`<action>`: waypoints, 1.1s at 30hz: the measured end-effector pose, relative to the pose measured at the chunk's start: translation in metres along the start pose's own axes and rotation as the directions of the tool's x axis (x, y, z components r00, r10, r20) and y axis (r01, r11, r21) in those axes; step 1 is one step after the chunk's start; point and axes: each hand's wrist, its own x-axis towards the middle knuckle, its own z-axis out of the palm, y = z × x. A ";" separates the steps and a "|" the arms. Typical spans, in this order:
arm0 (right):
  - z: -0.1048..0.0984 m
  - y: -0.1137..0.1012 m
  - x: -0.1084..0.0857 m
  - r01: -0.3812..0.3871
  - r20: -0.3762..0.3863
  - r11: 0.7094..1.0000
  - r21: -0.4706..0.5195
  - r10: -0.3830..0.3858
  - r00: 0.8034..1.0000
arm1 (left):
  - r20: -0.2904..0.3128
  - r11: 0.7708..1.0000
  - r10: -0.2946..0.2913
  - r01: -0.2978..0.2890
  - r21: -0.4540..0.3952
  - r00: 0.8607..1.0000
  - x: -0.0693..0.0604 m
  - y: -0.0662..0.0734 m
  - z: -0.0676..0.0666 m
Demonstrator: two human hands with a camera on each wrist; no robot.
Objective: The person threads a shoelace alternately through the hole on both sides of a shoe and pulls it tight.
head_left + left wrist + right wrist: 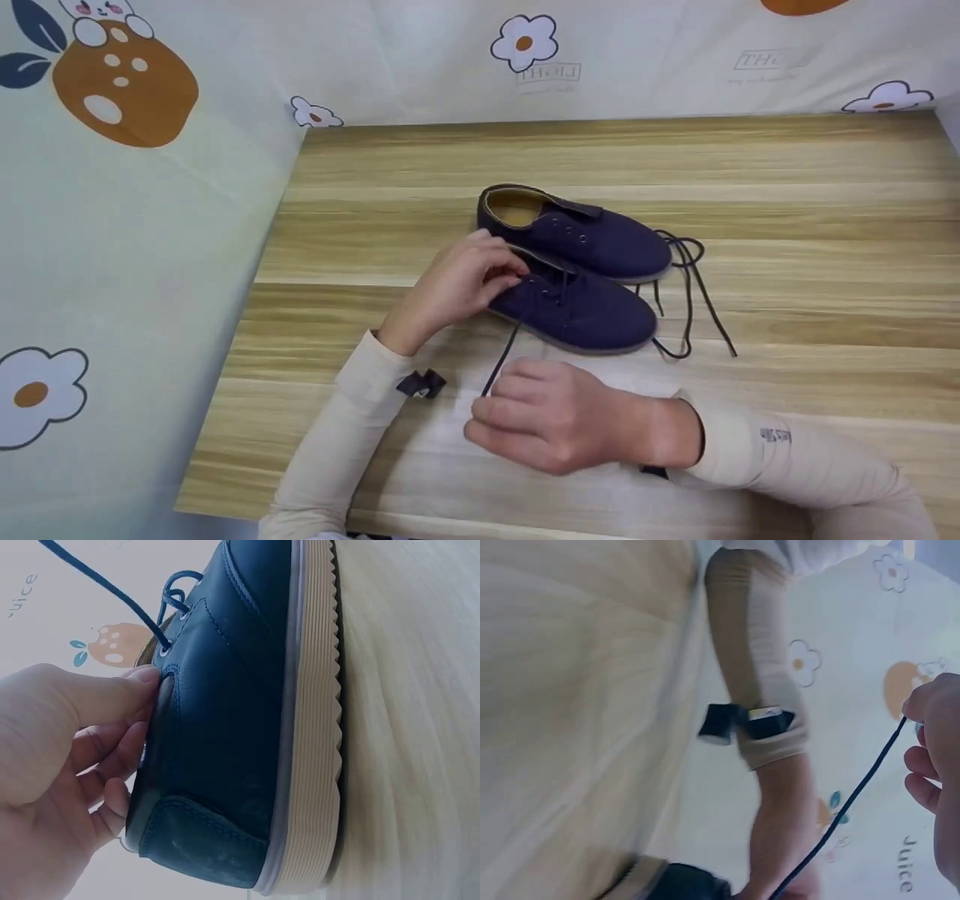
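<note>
Two navy lace-up shoes lie side by side on the table, toes to the right. My left hand pinches the collar edge of the near shoe, close to its eyelets; the left wrist view shows the thumb on the outside of that edge. From this shoe a dark shoelace runs taut to my right hand, which grips it between thumb and fingers. In the left wrist view the lace comes out of an eyelet. The far shoe stands behind, its eyelets bare of lace.
Another loose dark lace lies looped on the wooden table by the shoe toes. A printed cloth hangs behind the table and along its left side. A small black camera sits at the left cuff.
</note>
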 end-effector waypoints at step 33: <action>-0.023 0.087 0.005 -0.648 -0.073 0.755 0.096 0.655 0.752 | -0.081 0.913 -0.281 0.292 0.284 0.956 -0.007 -0.001 -0.011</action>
